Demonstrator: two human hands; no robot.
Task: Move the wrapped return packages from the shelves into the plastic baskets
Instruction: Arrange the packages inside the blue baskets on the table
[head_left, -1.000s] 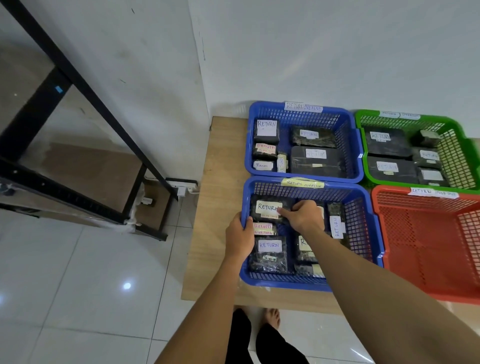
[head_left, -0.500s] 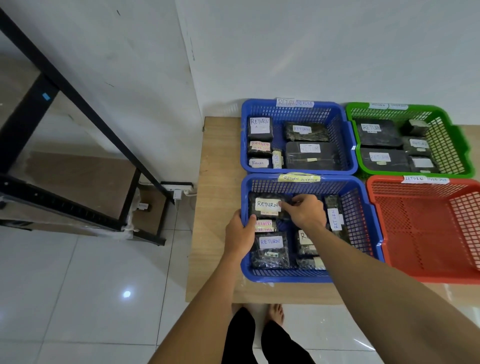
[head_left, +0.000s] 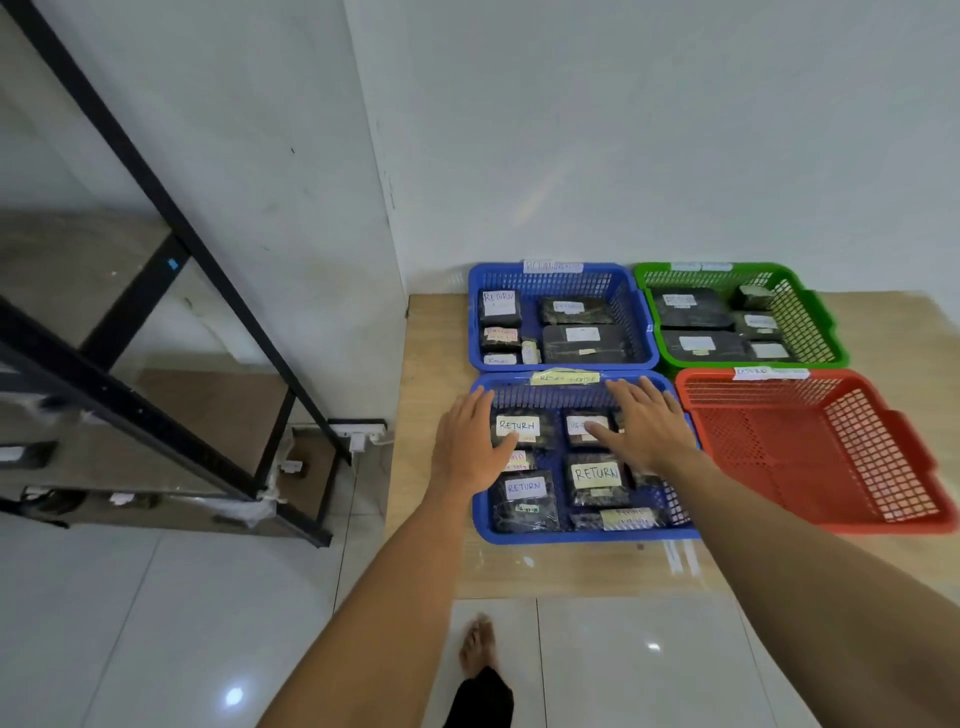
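Your left hand hangs flat over the left rim of the near blue basket, fingers straight and spread, its thumb lying across the edge of a wrapped package labelled RETURN in the basket's far-left corner; whether the palm touches the rim you cannot tell from here. Your right hand is spread just as loosely over the far-right part of the same basket, thumb over another small package, gripping nothing. More dark wrapped packages fill that basket below your hands, two with RETURN labels plainly readable, and a long one lies along the near wall. Behind it, touching, stands the far blue basket with five or so packages inside. To the right of that sits the green basket, also holding several packages, and in front of it the red basket, whose mesh floor shows bare. All four rest on the wooden desk, pushed into the corner of the white walls. To your left a black metal shelf frame with brown boards stands on the tiled floor, a white power strip lying between it and the desk. Your bare foot shows below the desk's near edge.
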